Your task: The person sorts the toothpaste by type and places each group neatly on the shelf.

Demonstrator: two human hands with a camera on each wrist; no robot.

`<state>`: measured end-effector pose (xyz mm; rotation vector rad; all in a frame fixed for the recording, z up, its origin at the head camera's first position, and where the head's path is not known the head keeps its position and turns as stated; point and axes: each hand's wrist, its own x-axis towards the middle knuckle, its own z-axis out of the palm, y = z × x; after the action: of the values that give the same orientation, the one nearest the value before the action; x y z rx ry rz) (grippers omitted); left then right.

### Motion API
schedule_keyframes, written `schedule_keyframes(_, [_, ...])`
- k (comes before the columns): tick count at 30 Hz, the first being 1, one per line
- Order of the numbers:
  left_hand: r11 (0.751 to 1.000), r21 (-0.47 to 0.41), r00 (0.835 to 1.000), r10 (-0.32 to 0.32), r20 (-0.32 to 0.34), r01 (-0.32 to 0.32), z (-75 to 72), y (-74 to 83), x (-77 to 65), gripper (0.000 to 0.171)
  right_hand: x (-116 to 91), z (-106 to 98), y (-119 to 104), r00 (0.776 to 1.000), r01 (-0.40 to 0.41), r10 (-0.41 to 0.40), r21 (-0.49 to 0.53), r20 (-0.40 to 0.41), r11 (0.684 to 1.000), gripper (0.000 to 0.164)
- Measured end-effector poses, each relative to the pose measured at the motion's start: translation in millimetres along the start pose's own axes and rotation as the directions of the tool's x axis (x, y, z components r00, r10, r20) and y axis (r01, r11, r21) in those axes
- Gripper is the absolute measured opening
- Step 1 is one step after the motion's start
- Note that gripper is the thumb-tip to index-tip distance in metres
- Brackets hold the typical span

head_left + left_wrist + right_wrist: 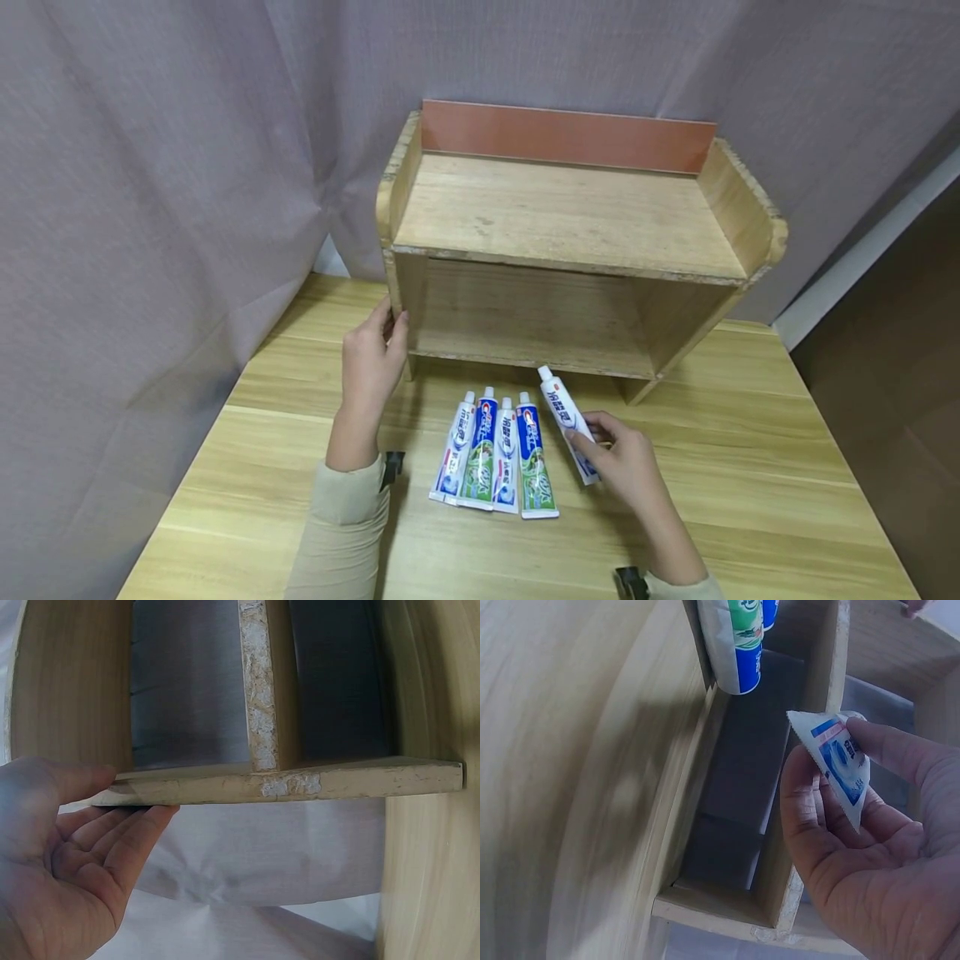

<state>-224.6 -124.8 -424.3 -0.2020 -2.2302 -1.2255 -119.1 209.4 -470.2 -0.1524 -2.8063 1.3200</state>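
Note:
My left hand (372, 354) grips the left side panel of a small wooden shelf (570, 218); in the left wrist view the thumb lies on one face of the panel (352, 780) and the fingers on the other. Between thumb and fingers my right hand (626, 458) holds a white and blue toothpaste tube (564, 417), tilted, its cap toward the shelf. The right wrist view shows this tube's flat crimped end (832, 761). To its left on the table lie several other tubes side by side, among them a blue and green Crest toothpaste (534, 458) and a white toothpaste (506, 457).
The shelf stands on a wood-grain table (247, 500), with a bare top board (570, 208) and a lower compartment (525, 312). A reddish-brown strip (562, 136) runs along its back. Behind hangs a grey curtain (187, 150); a dark brown surface (892, 333) is at the right.

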Motion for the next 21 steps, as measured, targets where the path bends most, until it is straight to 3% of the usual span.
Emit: schedule_keyframes(21, [1.000,0.014,1.000,0.003,-0.004,-0.003,-0.3,-0.3,-0.2,0.030,-0.8,-8.0,-4.9,0.999,0.021,-0.020,0.033,-0.035,0.999,0.035])
